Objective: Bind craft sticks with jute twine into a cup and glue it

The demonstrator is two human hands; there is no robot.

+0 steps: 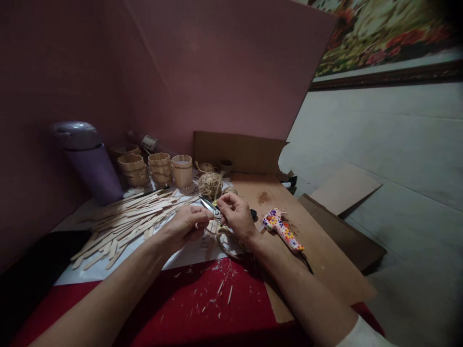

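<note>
My left hand point(188, 222) is closed in a pinch, thumb and forefinger together; what it holds is too small to make out. Close beside it, my right hand point(237, 215) is also pinched, its fingertips near some thin strand I cannot clearly see. Between and beneath both hands are scissors point(207, 204), blades pointing away and the looped handles towards me; they appear to lie on the white paper point(181, 259). Just beyond the fingers sits a ball of twine point(210, 185). Popsicle sticks point(133, 217) are heaped left of my left hand.
Small cups made of wooden sticks point(159, 168) stand behind the pile, near a purple bottle point(92, 168). A flower-patterned glue gun point(284, 230) lies on the brown board point(325, 270) at right. Scraps litter the red cloth point(173, 308). Cardboard point(238, 152) stands at the back.
</note>
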